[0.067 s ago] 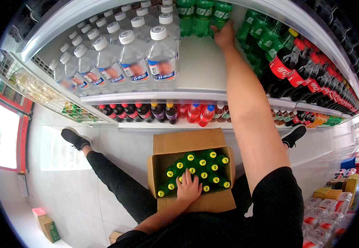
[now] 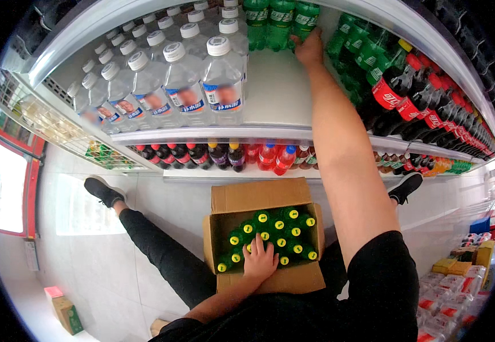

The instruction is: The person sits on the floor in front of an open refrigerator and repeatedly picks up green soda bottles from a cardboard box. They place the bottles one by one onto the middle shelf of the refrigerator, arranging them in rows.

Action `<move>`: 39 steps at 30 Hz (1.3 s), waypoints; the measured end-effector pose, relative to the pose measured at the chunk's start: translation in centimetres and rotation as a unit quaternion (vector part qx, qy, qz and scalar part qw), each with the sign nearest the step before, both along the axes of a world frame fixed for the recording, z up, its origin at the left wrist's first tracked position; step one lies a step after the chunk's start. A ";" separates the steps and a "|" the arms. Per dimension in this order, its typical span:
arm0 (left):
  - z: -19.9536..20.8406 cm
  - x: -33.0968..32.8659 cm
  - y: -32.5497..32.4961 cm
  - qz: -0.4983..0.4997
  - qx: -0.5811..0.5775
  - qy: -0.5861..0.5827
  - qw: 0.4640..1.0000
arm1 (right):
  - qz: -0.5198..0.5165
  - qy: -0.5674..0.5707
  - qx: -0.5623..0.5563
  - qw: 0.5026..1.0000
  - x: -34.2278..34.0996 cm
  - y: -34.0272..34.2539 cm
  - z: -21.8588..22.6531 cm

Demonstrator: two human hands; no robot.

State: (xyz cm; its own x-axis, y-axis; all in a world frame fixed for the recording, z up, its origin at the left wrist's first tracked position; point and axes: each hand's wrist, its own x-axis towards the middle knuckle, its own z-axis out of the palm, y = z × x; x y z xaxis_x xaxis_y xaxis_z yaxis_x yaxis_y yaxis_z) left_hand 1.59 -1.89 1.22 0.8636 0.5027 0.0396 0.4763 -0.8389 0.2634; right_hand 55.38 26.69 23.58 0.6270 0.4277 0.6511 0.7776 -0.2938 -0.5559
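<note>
An open cardboard box sits on the floor between my legs, holding several green bottles with yellow caps. My left hand rests over these bottles with its fingers spread among the caps; whether it presses on one is hard to tell. Up on the shelf, my right hand is closed at the lower part of a green soda bottle, the rightmost of a front row of three. The top of that bottle is cut off by the picture's edge, and part of my grip is hidden.
Clear bottles with white caps stand in rows left of the bare shelf board. Green bottles and red-labelled cola bottles line the right. Dark and red drinks fill the lower shelf. Wrapped packs are stacked lower right.
</note>
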 end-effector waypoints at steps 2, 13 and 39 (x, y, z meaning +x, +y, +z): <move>0.1 0.4 0.0 -0.004 0.006 -0.005 1.000 | -0.028 -0.015 0.020 0.999 1.2 0.3 -0.7; 0.0 0.0 0.0 -0.008 0.011 -0.014 1.000 | -0.048 0.012 0.049 0.998 -0.4 1.2 -1.9; -1.4 -0.8 -0.4 -0.011 0.050 -0.063 0.997 | 0.107 0.186 -0.198 0.956 -9.4 -15.7 0.9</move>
State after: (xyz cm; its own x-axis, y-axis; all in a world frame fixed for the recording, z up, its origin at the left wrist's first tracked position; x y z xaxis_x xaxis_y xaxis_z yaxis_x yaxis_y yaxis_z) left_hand 0.83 -2.31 -0.13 0.8590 0.4724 0.1973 0.4269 -0.8736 0.2335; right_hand 45.97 10.99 24.49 0.6549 0.7386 0.1597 0.6131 -0.3959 -0.6836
